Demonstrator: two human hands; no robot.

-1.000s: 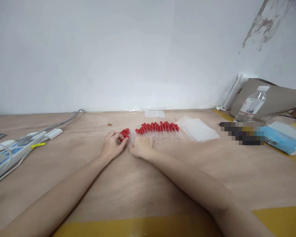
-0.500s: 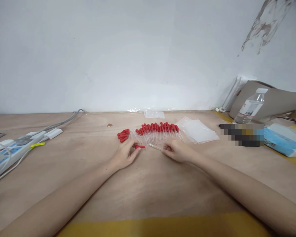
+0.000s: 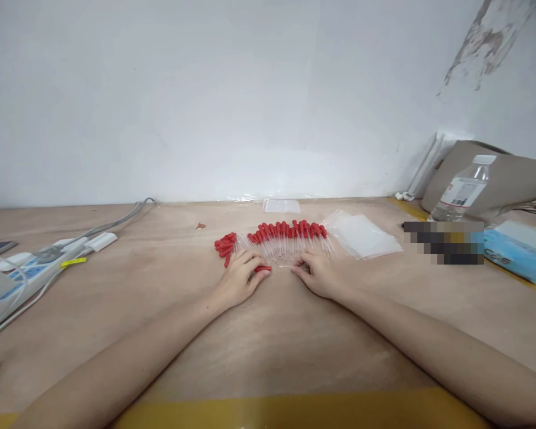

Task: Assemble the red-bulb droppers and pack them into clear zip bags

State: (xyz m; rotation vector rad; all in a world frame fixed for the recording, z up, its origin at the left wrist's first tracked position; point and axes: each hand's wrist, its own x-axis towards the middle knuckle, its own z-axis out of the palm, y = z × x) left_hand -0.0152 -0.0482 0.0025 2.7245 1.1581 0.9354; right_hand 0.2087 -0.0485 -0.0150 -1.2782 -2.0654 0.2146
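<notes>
My left hand point(image 3: 241, 279) is closed, pinching a red rubber dropper bulb point(image 3: 263, 269) between thumb and fingers, its end pointing right. Facing it across a small gap is a thin clear dropper tube point(image 3: 286, 267), pinched in the fingertips of my right hand point(image 3: 317, 275). Bulb and tube look apart. Just beyond both hands lies a row of droppers point(image 3: 286, 230) with red bulbs at the far end and clear tubes toward me. Loose red bulbs point(image 3: 224, 245) are heaped at the row's left, beside bare clear tubes point(image 3: 242, 241) partly hidden by my left hand.
Clear plastic bags point(image 3: 361, 235) lie right of the row, and a small white packet point(image 3: 281, 206) is near the wall. A power strip point(image 3: 31, 271) with cables stands at left. A water bottle point(image 3: 462, 187) and a blue tissue pack point(image 3: 518, 253) are at right.
My left hand has shifted right with the red bulb. The tube in my right hand is more level and shows a shorter end. The view has moved slightly.
</notes>
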